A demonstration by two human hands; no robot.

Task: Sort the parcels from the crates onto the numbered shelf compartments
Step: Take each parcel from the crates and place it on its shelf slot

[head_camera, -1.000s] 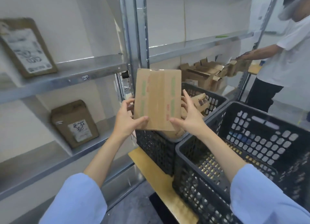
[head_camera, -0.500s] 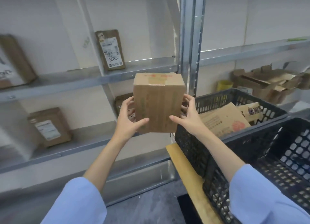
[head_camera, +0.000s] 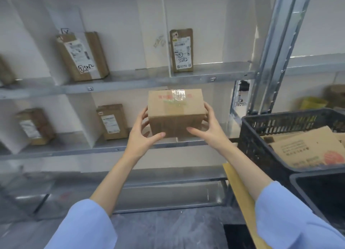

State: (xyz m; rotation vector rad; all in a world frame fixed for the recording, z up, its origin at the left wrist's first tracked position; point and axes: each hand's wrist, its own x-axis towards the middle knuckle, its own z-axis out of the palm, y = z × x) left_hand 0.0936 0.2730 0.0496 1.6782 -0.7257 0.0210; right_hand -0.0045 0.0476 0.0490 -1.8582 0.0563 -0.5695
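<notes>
Now the parcel (head_camera: pixel 175 112) is gripped at both sides by the left hand (head_camera: pixel 143 136) and right hand (head_camera: pixel 211 129). It has been carried from the crate (head_camera: pixel 261 135) and turned taped side up, and is held before the lower shelf compartment (head_camera: pixel 115 149). Placement is judged close.

The box (head_camera: pixel 175 112) hides most fingers of the left hand (head_camera: pixel 139 136) and right hand (head_camera: pixel 211 131). Its red print is too blurred to read. The right edge cuts off the crate (head_camera: pixel 270 125); the left edge, a parcel (head_camera: pixel 5 71).
</notes>
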